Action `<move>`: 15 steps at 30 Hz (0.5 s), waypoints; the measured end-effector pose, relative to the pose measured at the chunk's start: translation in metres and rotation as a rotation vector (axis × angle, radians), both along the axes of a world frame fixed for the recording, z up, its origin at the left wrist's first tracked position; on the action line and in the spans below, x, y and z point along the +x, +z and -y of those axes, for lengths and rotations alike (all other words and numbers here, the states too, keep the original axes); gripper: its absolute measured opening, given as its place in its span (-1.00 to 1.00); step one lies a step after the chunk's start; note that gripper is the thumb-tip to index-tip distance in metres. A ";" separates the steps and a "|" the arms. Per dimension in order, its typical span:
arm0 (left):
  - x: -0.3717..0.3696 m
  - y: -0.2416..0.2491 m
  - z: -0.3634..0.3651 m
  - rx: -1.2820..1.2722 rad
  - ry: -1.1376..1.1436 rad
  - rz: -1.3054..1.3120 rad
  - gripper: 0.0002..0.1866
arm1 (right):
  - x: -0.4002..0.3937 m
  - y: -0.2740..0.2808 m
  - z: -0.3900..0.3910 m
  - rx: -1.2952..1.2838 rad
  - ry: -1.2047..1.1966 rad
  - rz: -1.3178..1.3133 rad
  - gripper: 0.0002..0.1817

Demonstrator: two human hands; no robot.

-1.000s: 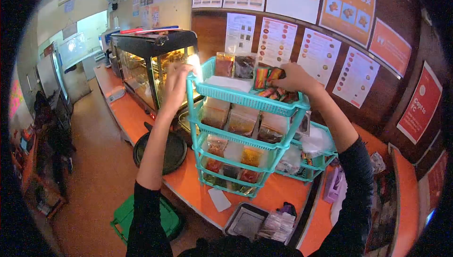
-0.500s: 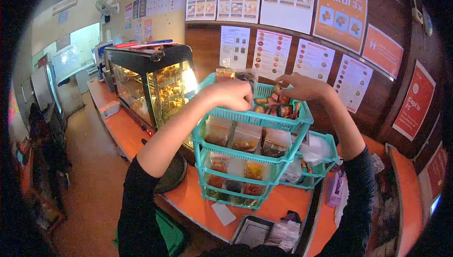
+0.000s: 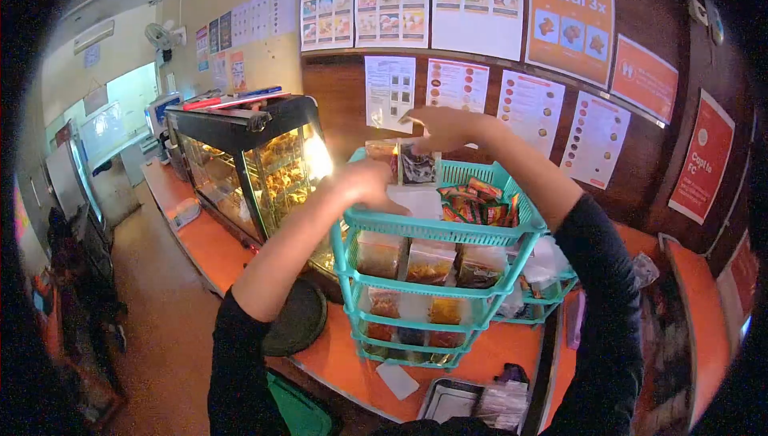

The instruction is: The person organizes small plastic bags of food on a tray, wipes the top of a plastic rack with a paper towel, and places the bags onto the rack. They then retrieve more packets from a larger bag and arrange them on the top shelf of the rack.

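Note:
A tiered turquoise plastic rack (image 3: 436,230) stands on the orange counter. Over the left side of its top basket is my left hand (image 3: 364,186), blurred, thumb and fingers apart with no object visible in them. My right hand (image 3: 452,126) hovers above the basket's back, finger and thumb parted, near a clear bag of dark contents (image 3: 418,166). Beside that bag stands another with reddish-yellow contents (image 3: 382,154). Small red-and-green sachets (image 3: 480,202) lie heaped in the right part. Lower tiers hold clear bags of brown contents (image 3: 430,262) and other colours.
A lit glass warming cabinet (image 3: 240,168) with fried food stands to the left. A round dark tray (image 3: 298,320), a white card (image 3: 398,380) and a metal tray (image 3: 448,400) are nearer me. Another turquoise basket (image 3: 532,306) sits behind the rack on the right.
My right hand has moved left and up from the sachets to above the bags at the back. My left hand has shifted left and down, its fingers spreading. The view has shifted slightly.

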State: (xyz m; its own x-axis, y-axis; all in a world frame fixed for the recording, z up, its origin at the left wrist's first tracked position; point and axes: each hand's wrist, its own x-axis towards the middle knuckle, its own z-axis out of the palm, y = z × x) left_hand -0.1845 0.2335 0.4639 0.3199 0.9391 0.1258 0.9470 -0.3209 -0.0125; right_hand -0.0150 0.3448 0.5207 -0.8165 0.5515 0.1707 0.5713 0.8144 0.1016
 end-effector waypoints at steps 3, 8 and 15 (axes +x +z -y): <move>-0.003 -0.009 -0.011 0.016 -0.025 -0.004 -0.08 | -0.021 -0.005 0.000 -0.068 -0.112 0.126 -0.22; -0.006 -0.011 -0.023 0.009 -0.061 0.024 -0.29 | -0.021 -0.025 -0.032 -0.112 -0.231 0.189 -0.35; -0.010 -0.008 -0.022 0.021 -0.108 0.194 -0.53 | -0.016 -0.022 -0.027 -0.261 -0.334 0.127 -0.33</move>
State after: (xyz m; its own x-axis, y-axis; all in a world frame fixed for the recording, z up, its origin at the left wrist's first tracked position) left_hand -0.1944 0.2560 0.4555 0.3863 0.8972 0.2142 0.8925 -0.4222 0.1588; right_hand -0.0308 0.3715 0.4989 -0.5920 0.7998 -0.0992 0.8036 0.5952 0.0030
